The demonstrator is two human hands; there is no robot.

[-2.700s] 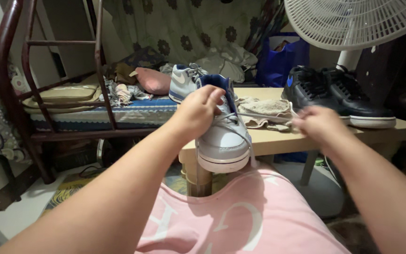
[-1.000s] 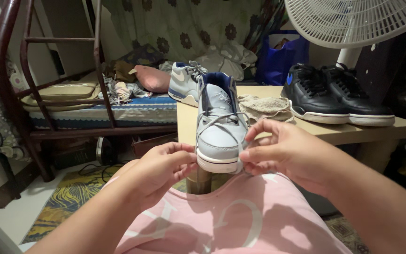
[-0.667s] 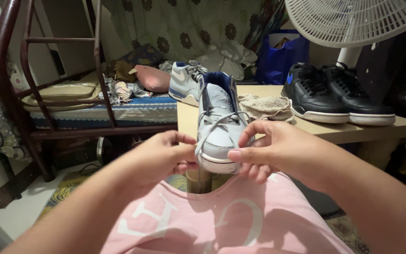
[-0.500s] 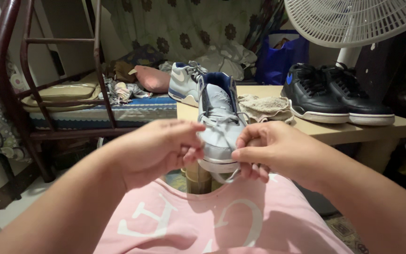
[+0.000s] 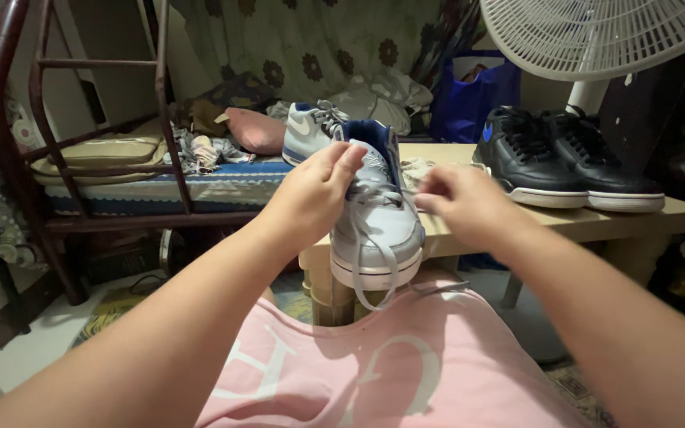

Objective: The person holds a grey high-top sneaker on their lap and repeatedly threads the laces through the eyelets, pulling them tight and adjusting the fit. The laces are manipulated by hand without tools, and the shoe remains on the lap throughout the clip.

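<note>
Home bedroom: metal-frame bed (image 5: 120, 190), floral curtain (image 5: 311, 47), standing fan (image 5: 596, 36).

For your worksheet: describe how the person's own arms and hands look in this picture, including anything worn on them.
Both forearms are bare, no sleeves in view. The left hand and right hand carry no gloves, and no rings, watch or bracelets show. The right hand is slightly blurred. A pink shirt with large white lettering shows below.

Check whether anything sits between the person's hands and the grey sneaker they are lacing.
Nothing visible does. The left hand grips the grey sneaker at its tongue, and the right hand is at the laces beside it. The towel lies behind.
</note>
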